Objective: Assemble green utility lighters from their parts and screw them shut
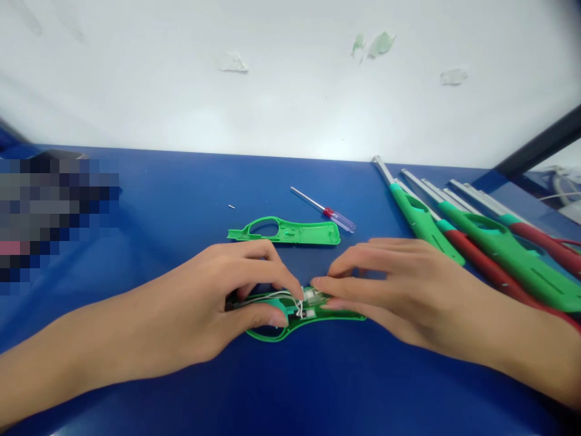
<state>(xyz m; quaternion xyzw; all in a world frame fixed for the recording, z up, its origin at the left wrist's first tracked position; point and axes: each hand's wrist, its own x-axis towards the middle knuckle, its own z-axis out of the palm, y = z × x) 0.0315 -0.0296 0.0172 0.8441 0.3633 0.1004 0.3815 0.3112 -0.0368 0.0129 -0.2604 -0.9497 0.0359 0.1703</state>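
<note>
On the blue table lies an opened green gas lighter half (272, 337), its inside facing up. White wires (299, 309) run through it beside a teal trigger (280, 303). My left hand (240, 281) is closed on this lighter half, thumb against the trigger and index fingertip at the wires. Over the right end, my right hand (394, 281) has its fingertips pressed on the lighter half by a clear part (313, 295); its thumb touches the lower rim. The metal tube end is mostly hidden behind my left hand. The matching green cover half (318, 233) lies just beyond, hollow side up.
A screwdriver (333, 216) with a red and clear handle lies behind the cover. A tiny metal pin (231, 207) is left of it. Several green and red gas lighters (422, 224) lie at the right. A white wall (290, 109) closes the back; a blurred-out object (45, 206) is left.
</note>
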